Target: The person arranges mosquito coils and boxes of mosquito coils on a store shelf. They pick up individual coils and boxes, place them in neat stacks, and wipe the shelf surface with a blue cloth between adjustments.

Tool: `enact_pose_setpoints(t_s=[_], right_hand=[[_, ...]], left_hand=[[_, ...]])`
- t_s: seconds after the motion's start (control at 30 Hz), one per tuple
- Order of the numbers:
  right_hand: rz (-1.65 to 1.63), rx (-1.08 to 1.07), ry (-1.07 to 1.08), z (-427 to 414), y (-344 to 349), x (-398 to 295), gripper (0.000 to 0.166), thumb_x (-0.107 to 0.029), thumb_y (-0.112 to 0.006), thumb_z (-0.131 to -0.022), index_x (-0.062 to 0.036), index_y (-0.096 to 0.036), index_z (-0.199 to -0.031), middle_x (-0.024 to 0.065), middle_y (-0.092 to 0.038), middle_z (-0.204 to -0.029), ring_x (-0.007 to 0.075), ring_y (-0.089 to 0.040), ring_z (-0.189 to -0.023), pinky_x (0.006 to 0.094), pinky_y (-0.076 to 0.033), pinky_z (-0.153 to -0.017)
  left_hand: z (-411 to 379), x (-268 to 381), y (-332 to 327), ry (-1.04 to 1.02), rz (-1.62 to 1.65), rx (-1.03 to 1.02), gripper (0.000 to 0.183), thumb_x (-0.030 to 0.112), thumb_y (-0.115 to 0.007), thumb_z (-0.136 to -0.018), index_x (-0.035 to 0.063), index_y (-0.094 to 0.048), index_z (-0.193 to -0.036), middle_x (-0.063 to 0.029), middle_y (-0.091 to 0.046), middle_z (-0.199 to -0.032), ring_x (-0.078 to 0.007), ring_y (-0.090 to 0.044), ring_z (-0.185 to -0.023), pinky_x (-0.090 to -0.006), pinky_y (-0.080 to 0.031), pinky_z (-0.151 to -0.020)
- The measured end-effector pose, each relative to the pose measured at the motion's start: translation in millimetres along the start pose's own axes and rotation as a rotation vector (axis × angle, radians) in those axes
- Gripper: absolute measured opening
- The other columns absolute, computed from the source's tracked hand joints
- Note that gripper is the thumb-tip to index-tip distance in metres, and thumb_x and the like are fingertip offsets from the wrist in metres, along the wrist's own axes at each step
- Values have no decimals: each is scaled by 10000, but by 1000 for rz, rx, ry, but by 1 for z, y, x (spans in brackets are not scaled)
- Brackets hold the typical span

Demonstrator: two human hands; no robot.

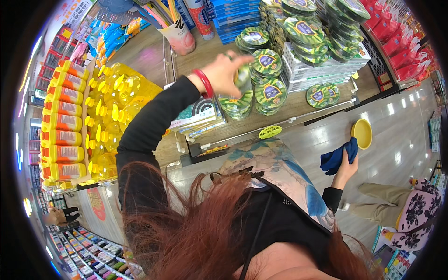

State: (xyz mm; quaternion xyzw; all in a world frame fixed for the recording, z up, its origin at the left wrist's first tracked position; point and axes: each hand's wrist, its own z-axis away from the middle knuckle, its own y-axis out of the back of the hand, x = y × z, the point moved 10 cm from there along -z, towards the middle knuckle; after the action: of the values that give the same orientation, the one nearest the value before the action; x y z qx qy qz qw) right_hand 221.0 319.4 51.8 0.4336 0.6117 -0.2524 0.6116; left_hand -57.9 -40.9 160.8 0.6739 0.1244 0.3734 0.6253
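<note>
My left hand [224,75], with a red bangle at its wrist, is over the shelf and grips a round green pack [242,76] by its edges, tilted. Just beneath it is a stack of similar round mosquito-coil packs [235,103]. More such packs stand to its right, in a front stack [270,96] and another behind it [266,63]. Held out at my right side, my right hand [347,169] clutches a dark blue cloth [337,156]. A yellow bowl [362,133] appears against the cloth; whether my fingers hold it too, I cannot tell.
Yellow liquid bottles [115,91] crowd the left. White boxes [325,68] bear more round packs on the right. A cup of fans [178,36] stands at the back. A rail [245,135] edges the shelf. Another person [402,210] stands at the right.
</note>
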Motion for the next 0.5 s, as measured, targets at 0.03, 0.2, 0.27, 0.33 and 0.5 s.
enact_pose_setpoints(t_s=[0.03, 0.2, 0.27, 0.33, 0.5], right_hand=[[8, -8, -14, 0, 3, 5, 267, -54, -592, -789, 31, -578, -1041, 50, -611, -905, 110, -547, -811, 247, -437, -760], [19, -6, -16, 3, 10, 10, 288, -51, -594, -784, 33, -571, -1059, 59, -612, -917, 118, -553, -817, 252, -441, -764], [5, 26, -18, 8, 14, 3, 295, -53, -597, -781, 33, -571, -1062, 63, -615, -924, 125, -558, -821, 257, -444, -768], [23, 63, 8, 13, 22, -1, 298, -57, -598, -780, 35, -570, -1063, 68, -618, -928, 131, -564, -827, 260, -448, -772], [124, 138, -62, 27, 55, 11, 296, -51, -597, -782, 34, -571, -1064, 76, -624, -934, 134, -569, -840, 263, -451, -780]], left_hand=[[-8, -17, 17, 12, 56, 52, 906, 249, -725, -514, 114, -330, -1318, -206, -440, -1055, -326, -456, -984, -354, -425, -833], [-57, -126, 15, 254, 133, -4, 980, 385, -749, -528, 63, -304, -1339, -249, -490, -1152, -331, -490, -1067, -341, -411, -893], [-75, -154, -20, 362, 39, -88, 1053, 443, -757, -474, 30, -305, -1331, -269, -482, -1185, -345, -487, -1100, -350, -403, -921], [-85, -167, -53, 422, -8, -151, 1096, 458, -763, -452, -1, -290, -1328, -255, -492, -1195, -350, -487, -1111, -361, -391, -942], [-89, -161, -88, 620, -173, -285, 1198, 580, -714, -470, 24, -168, -1379, -298, -321, -1318, -402, -354, -1215, -448, -330, -974]])
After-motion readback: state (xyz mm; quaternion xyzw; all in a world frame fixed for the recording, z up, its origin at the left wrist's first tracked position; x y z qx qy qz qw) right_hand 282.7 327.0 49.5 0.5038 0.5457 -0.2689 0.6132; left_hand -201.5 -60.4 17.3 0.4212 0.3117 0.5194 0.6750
